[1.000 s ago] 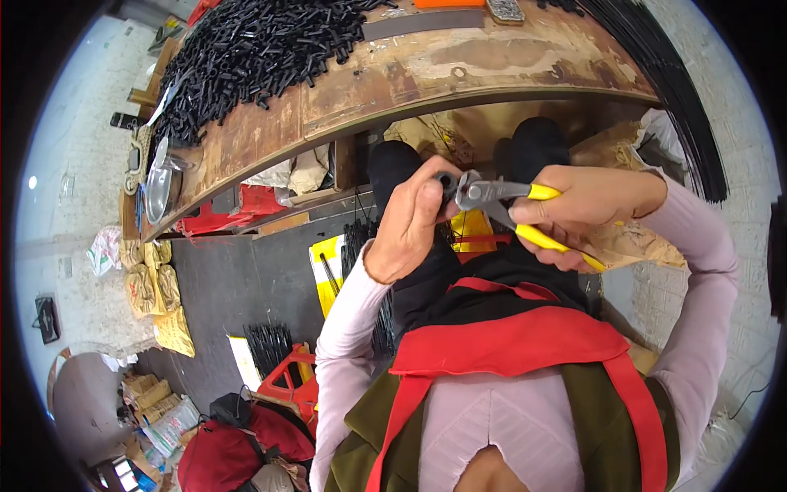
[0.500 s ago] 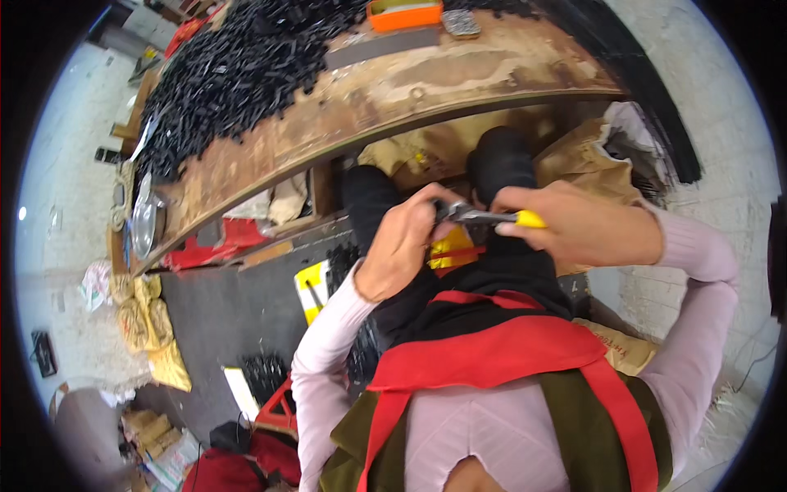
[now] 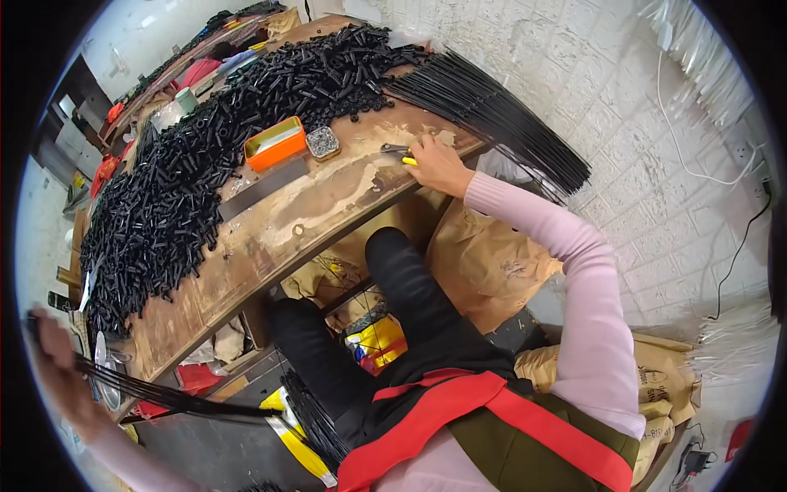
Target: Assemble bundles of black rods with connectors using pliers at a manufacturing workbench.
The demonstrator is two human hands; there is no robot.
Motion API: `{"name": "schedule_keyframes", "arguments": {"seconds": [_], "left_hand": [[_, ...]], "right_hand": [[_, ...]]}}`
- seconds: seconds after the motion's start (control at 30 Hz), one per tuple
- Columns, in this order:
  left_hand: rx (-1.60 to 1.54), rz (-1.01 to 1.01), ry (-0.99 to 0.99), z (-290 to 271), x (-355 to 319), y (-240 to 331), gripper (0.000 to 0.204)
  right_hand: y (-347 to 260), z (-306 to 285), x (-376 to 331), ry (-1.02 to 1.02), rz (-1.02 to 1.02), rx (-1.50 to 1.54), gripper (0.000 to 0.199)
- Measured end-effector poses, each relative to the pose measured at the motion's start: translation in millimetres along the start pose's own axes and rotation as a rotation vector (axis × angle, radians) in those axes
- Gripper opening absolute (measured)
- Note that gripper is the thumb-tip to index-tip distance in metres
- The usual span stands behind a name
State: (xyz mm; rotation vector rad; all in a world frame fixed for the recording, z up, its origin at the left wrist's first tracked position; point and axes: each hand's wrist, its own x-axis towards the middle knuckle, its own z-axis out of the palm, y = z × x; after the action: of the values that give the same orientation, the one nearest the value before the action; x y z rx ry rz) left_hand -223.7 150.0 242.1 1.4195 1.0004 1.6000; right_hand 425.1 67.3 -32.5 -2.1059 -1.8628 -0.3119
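Observation:
At the far left, my left hand [image 3: 65, 381] is raised and smeared by motion. It is closed around a bundle of long thin black rods [image 3: 156, 396], which trails right, above the floor beside the workbench. My right hand [image 3: 443, 168] is on the front part of the wooden workbench [image 3: 307, 205], toward its right end. Its fingers close on pliers with yellow handles [image 3: 410, 161]; their dark jaws point left over the wood. A large heap of short black tubular pieces [image 3: 164, 225] covers the bench's left and back.
An orange box [image 3: 279, 153] and a small container of metal bits [image 3: 323, 143] stand mid-bench, near a flat grey strip [image 3: 262, 190]. More long black rods [image 3: 492, 111] lie at the bench's right end, against a white brick wall [image 3: 607, 123]. Brown paper sacking [image 3: 484, 254] is below.
My hands have parted from above my lap. The right carried the pliers forward onto the bench; the left swung far left and now has the rods. The view has turned and shows more bench.

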Motion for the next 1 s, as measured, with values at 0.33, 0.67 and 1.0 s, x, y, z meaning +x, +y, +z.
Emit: {"name": "schedule_keyframes", "arguments": {"seconds": [0.33, 0.67, 1.0], "left_hand": [[0.809, -0.252, -0.235, 68, -283, -315, 0.031], [1.365, -0.896, -0.598, -71, -355, -455, 0.042], [1.548, -0.665, -0.534, -54, -303, -352, 0.036]], "right_hand": [[142, 8, 13, 0.171, 0.115, -0.544, 0.022], [373, 3, 53, -0.172, -0.052, -0.457, 0.045], [399, -36, 102, -0.439, 0.426, 0.689, 0.025]]}}
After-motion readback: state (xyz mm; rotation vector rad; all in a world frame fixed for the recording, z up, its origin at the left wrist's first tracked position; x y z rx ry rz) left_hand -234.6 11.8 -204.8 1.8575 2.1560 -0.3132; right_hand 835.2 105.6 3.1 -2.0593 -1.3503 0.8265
